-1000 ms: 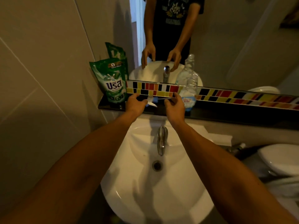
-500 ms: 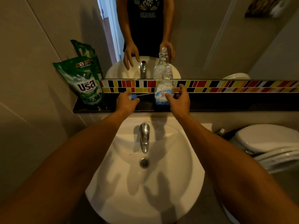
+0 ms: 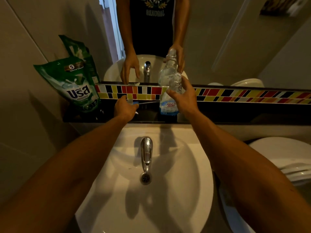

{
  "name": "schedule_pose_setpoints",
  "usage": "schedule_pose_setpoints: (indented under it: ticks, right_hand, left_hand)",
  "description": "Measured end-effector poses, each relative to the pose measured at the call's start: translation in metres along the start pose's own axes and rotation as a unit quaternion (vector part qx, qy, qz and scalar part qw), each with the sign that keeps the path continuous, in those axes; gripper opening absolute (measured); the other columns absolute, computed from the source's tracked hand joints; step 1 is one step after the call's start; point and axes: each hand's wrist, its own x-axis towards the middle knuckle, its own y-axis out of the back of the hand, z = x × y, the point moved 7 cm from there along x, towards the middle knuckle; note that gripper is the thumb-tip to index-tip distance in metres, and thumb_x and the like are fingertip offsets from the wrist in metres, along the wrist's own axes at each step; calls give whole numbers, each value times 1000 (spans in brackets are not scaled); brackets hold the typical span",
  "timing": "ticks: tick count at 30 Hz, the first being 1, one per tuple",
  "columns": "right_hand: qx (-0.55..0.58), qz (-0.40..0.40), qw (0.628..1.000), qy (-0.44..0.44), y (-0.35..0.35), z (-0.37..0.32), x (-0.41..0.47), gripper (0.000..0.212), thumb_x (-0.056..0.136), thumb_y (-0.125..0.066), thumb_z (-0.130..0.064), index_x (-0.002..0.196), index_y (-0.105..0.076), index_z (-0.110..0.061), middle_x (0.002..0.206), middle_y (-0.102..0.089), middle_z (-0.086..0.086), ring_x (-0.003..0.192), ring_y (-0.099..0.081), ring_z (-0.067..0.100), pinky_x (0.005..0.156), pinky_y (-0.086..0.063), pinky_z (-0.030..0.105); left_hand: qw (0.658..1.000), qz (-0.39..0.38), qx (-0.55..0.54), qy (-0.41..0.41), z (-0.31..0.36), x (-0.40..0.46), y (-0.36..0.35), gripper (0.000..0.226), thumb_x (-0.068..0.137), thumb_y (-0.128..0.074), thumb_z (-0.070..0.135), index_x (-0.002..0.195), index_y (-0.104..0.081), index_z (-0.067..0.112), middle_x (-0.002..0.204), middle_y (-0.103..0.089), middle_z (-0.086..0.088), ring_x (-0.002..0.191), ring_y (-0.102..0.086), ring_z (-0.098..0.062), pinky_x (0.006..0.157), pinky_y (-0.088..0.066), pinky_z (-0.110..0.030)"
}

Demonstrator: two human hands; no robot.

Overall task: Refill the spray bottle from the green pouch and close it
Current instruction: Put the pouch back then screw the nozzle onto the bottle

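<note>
A clear spray bottle (image 3: 168, 105) with a blue-and-white label stands on the dark shelf (image 3: 244, 113) above the sink, its neck without a top. My right hand (image 3: 186, 97) is wrapped around the bottle's neck, thumb on the near side. My left hand (image 3: 125, 107) rests on the shelf left of the bottle and grips the spray head (image 3: 135, 103); its thin dip tube runs right toward the bottle. The green pouch (image 3: 78, 86) stands upright at the shelf's left end, leaning against the wall, apart from both hands.
A white sink (image 3: 176, 207) with a chrome faucet (image 3: 146, 153) lies below the shelf. A mirror (image 3: 227, 39) above a coloured tile strip reflects a person's torso and hands. A white toilet (image 3: 282, 153) sits at the right. A tiled wall closes the left side.
My right hand has risen from the bottle's lower part and closed around its neck. My left hand stays on the spray head at the shelf.
</note>
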Motion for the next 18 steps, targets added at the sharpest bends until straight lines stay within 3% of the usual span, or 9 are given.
schedule_pose_setpoints:
  ticks: [1, 5, 9, 18]
  right_hand:
    - [3, -3, 1000, -4, -1, 2, 2, 66, 91, -75, -11, 150, -47, -20, 150, -53, 4, 132, -51, 16, 92, -53, 28]
    - [20, -12, 999, -24, -4, 13, 5, 49, 92, -76, -15, 137, -56, -15, 133, -64, 0, 121, -62, 16, 97, -57, 36]
    - [30, -33, 999, -23, -3, 13, 7, 44, 91, -76, -16, 132, -59, -19, 118, -67, -13, 110, -65, 5, 84, -56, 23]
    - [18, -75, 997, -24, 3, 13, 10, 46, 92, -76, -20, 135, -59, -23, 133, -68, -5, 124, -63, 15, 104, -55, 44]
  left_hand:
    - [1000, 0, 4, 1, -2, 3, -3, 45, 88, -74, 19, 130, -58, 15, 128, -62, -10, 117, -62, -30, 90, -53, -37]
    - [996, 13, 85, -1, -8, 7, -14, 47, 90, -73, 27, 133, -56, 15, 133, -58, -12, 121, -57, -34, 96, -53, -45]
    - [987, 42, 153, 10, -17, 10, -16, 46, 91, -70, 28, 134, -55, 21, 132, -57, -12, 121, -55, -36, 97, -51, -50]
    - [981, 64, 179, 41, -25, 15, -14, 41, 93, -67, 25, 130, -58, 9, 133, -52, -16, 119, -55, -36, 97, -50, -45]
